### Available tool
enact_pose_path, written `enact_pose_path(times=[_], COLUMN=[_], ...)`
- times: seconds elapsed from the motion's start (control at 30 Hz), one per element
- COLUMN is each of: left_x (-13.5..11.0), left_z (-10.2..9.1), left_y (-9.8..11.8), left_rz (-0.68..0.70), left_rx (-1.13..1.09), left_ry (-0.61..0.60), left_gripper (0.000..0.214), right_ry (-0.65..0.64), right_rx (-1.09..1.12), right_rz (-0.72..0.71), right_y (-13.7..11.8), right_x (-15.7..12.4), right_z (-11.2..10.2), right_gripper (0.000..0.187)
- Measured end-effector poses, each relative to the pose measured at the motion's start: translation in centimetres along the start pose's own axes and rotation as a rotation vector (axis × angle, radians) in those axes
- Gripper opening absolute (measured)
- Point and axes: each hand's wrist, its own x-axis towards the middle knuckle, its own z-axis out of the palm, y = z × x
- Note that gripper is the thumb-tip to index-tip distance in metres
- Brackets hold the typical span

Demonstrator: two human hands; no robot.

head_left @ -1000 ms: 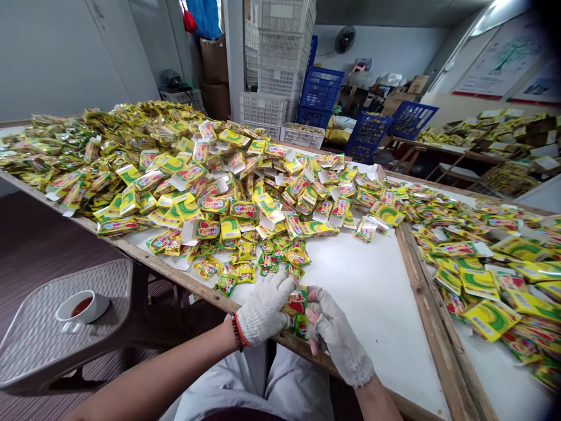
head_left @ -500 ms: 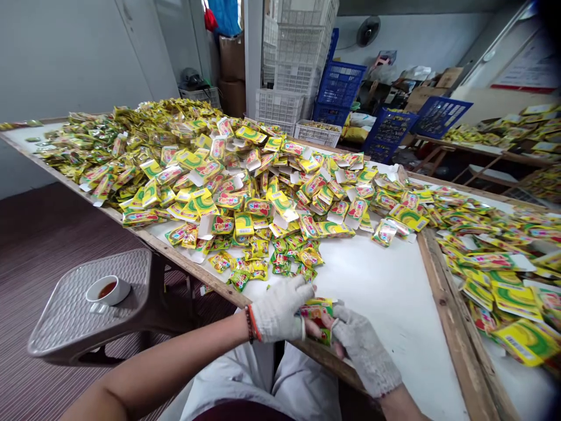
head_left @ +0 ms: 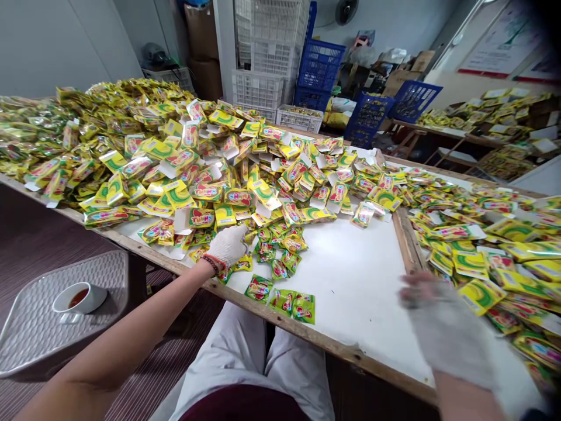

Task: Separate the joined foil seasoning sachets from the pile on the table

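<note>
My left hand (head_left: 228,245), in a fingerless white knit glove, reaches into the small candy packets at the front of the heap. Its fingers close down on a small yellow packet (head_left: 250,237), partly hidden by the hand. Small green packets (head_left: 280,269) lie just to its right. Nearer the front edge, a flat green packet (head_left: 258,288) rests beside two others (head_left: 293,305). Smeared by motion, my gloved right hand (head_left: 432,310) is over the table near the wooden divider (head_left: 407,240); whether it holds anything is unclear.
A large heap of yellow candy boxes (head_left: 201,190) covers the table's left and back. Beyond the divider lie more flat boxes (head_left: 471,264). A stool (head_left: 114,275) with a cup (head_left: 81,298) stands at left. White crates (head_left: 258,88) and blue crates (head_left: 324,64) are stacked behind.
My hands have parted from the yellow box they held together. The left went to the small packets, the right swung right toward the divider. Green packets now show by the front edge.
</note>
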Motion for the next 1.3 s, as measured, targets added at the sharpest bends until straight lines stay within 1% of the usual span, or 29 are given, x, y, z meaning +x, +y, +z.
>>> enact_pose_path(times=[0.03, 0.07, 0.1, 0.13, 0.17, 0.2, 0.23, 0.27, 0.3, 0.33, 0.4, 0.43, 0.47, 0.5, 0.57, 0.63, 0.7, 0.77, 0.83, 0.9, 0.97, 1.03, 1.07, 1.13, 1.2, 1.3], left_x=[-0.3, -0.6, -1.0, -1.5, -1.9, -2.4, -2.9, -3.4, -3.9, -4.3, -5.0, -5.3, -5.6, -5.9, -6.5, -7.0, -7.5, -7.9, -8.3, -8.6, -8.7, -8.6, -8.4, -8.1, -7.9, -7.9], left_z=[-0.1, -0.3, -0.3, -0.3, -0.2, 0.1, 0.4, 0.8, 1.2, 1.5, 2.2, 2.4, 2.6, 2.9, 3.3, 3.7, 3.9, 3.8, 3.6, 3.4, 3.3, 3.4, 3.5, 3.7, 3.8, 3.9], left_y=[0.3, 0.5, 0.9, 1.2, 1.6, 2.0, 2.4, 2.8, 3.2, 3.6, 4.3, 4.8, 5.3, 5.9, 7.3, 9.0, 10.8, 12.2, 13.3, 13.9, 14.2, 14.3, 14.3, 14.3, 14.5, 14.6], left_rz=[-0.003, -0.011, -0.023, -0.038, -0.056, -0.072, -0.085, -0.094, -0.103, -0.110, -0.126, -0.130, -0.133, -0.138, -0.157, -0.185, -0.211, -0.243, -0.297, -0.346, -0.359, -0.343, -0.326, -0.283, -0.227, -0.163], left_rx=[-0.091, -0.209, -0.353, -0.515, -0.693, -0.875, -1.047, -1.199, -1.323, -1.416, -1.519, -1.541, -1.554, -1.567, -1.620, -1.724, -1.850, -1.940, -1.959, -1.922, -1.878, -1.849, -1.849, -1.857, -1.850, -1.788], left_ry=[0.029, 0.048, 0.048, 0.018, -0.038, -0.106, -0.170, -0.216, -0.241, -0.247, -0.227, -0.212, -0.195, -0.177, -0.143, -0.120, -0.066, 0.020, 0.089, 0.098, 0.051, 0.025, 0.038, 0.102, 0.141, 0.099], left_gripper=[0.027, 0.028, 0.031, 0.036, 0.042, 0.046, 0.047, 0.045, 0.042, 0.040, 0.038, 0.037, 0.037, 0.036, 0.034, 0.033, 0.031, 0.030, 0.030, 0.032, 0.035, 0.035, 0.034, 0.032, 0.032, 0.038], right_ry=[-0.095, -0.217, -0.372, -0.456, -0.553, -0.622, -0.680, -0.721, -0.734, -0.728, -0.663, -0.617, -0.578, -0.545, -0.477, -0.417, -0.370, -0.352, -0.334, -0.329, -0.361, -0.405, -0.409, -0.372, -0.334, -0.310], right_rx=[-0.019, -0.056, -0.119, -0.187, -0.266, -0.341, -0.411, -0.474, -0.524, -0.559, -0.564, -0.521, -0.448, -0.344, -0.070, 0.221, 0.416, 0.473, 0.440, 0.406, 0.385, 0.348, 0.323, 0.300, 0.342, 0.488], right_rz=[0.003, -0.015, -0.034, -0.121, -0.180, -0.235, -0.263, -0.267, -0.258, -0.239, -0.176, -0.137, -0.088, -0.024, 0.142, 0.301, 0.373, 0.376, 0.354, 0.321, 0.306, 0.291, 0.271, 0.212, 0.178, 0.206], right_y=[0.6, 1.1, 1.4, 1.6, 1.6, 1.6, 1.4, 1.3, 1.2, 1.3, 1.4, 1.5, 1.5, 1.4, 0.7, -0.2, -1.0, -1.5, -1.8, -1.8, -1.5, -0.9, -0.6, 0.0, 0.2, -0.2], right_x=[-0.9, -1.8, -2.6, -3.3, -3.9, -4.2, -4.3, -4.2, -3.9, -3.5, -2.8, -2.6, -2.5, -2.6, -3.2, -4.2, -5.2, -6.0, -6.5, -6.8, -6.9, -6.8, -6.7, -6.5, -6.4, -6.2], right_z=[1.9, 3.9, 6.0, 7.9, 9.4, 10.5, 11.1, 11.3, 11.1, 10.7, 9.6, 9.1, 8.8, 8.7, 9.2, 10.5, 12.1, 13.4, 14.3, 14.7, 14.9, 15.0, 15.0, 15.3, 15.6, 15.9], right_gripper=[0.025, 0.024, 0.025, 0.029, 0.035, 0.038, 0.039, 0.035, 0.028, 0.020, 0.005, 0.005, 0.010, 0.014, 0.022, 0.031, 0.037, 0.039, 0.039, 0.039, 0.040, 0.042, 0.045, 0.051, 0.055, 0.056])
